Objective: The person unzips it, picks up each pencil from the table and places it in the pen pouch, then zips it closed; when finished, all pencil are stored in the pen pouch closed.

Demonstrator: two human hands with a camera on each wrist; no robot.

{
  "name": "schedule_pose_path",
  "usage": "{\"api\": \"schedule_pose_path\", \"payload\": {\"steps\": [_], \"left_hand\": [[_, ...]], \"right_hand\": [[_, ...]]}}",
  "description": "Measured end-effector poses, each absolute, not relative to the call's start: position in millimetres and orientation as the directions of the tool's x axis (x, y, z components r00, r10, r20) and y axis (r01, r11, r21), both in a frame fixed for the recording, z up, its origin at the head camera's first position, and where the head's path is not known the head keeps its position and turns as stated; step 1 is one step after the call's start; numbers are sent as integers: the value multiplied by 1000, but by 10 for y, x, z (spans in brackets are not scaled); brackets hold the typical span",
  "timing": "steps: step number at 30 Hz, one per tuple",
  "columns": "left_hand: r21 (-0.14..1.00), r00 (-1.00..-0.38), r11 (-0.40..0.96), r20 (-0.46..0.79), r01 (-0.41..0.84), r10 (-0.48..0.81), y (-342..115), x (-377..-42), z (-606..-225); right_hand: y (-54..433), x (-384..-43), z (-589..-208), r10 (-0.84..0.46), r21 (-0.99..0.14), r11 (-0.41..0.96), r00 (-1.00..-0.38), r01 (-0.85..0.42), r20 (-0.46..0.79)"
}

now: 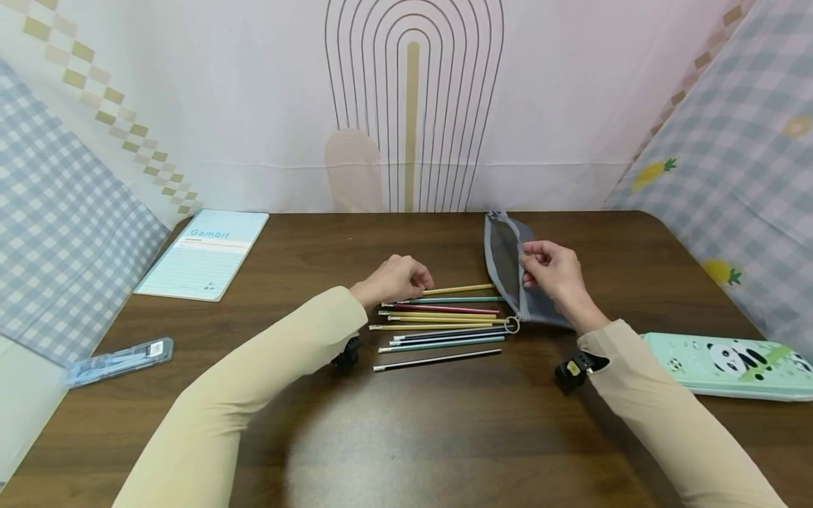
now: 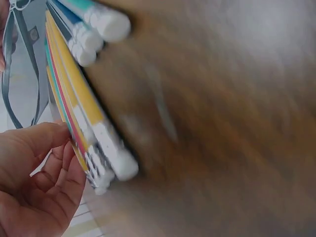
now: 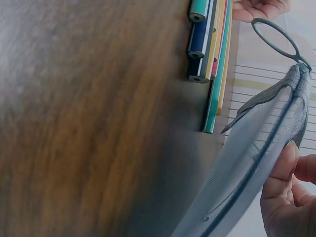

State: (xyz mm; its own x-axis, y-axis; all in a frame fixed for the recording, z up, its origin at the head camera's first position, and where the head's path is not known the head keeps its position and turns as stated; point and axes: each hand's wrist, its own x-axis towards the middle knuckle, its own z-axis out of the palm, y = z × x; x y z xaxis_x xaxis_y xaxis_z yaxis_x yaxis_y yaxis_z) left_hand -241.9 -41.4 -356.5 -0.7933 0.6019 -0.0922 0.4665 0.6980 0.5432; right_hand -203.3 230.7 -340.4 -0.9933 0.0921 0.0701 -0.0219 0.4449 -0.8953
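On the brown table, several unsharpened eraser-tipped pencils lie side by side, among them a red pencil (image 1: 444, 308), a teal pencil (image 1: 444, 346) and a black pencil (image 1: 438, 360) nearest the person. My left hand (image 1: 395, 277) pinches the farthest yellow pencil (image 1: 460, 288) near its eraser end, thumb and fingers meeting at it in the left wrist view. To the right, my right hand (image 1: 554, 271) grips the zip edge of a grey mesh zip pouch (image 1: 506, 261), whose mouth gapes toward the pencils. The pouch's ring (image 1: 512, 324) overlaps the pencil ends in the head view.
A light blue notebook (image 1: 203, 254) lies at the back left. Nearer on the left is a clear blue plastic case (image 1: 121, 362). A green panda pencil case (image 1: 730, 367) sits at the right, beside the right sleeve. A patterned cloth (image 1: 254, 106) hangs behind the table.
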Motion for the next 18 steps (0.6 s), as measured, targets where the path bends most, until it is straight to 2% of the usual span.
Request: {"api": "schedule_pose_path", "payload": {"steps": [2,5,9,12,15,18], "left_hand": [[468,-780,716,-86,518,620,-450,-2433,-3536],[403,-788,752,-111,522,606,-527,-2463,-3487],[406,-820,789,-144,461,553,-615,-2508,-3402],[578,-828,744,-197,334,524,-600,-2529,-3348],[795,-802,601,-305,82,514,-489,-2518,-3327],[885,-747,427,-411,-189,522,-311,-2487,-3345]], "right_hand": [[2305,-2034,-3409,93,-896,443,-993,-19,67],[2304,-2034,-3415,93,-896,444,-994,-17,65],[2313,-2037,-3423,95,-896,445,-994,-12,60],[2312,-2036,-3421,95,-898,441,-994,-9,57],[2291,-2034,-3420,87,-905,426,-995,-12,54],[2254,-2031,-3423,71,-913,407,-996,-21,54]]}}
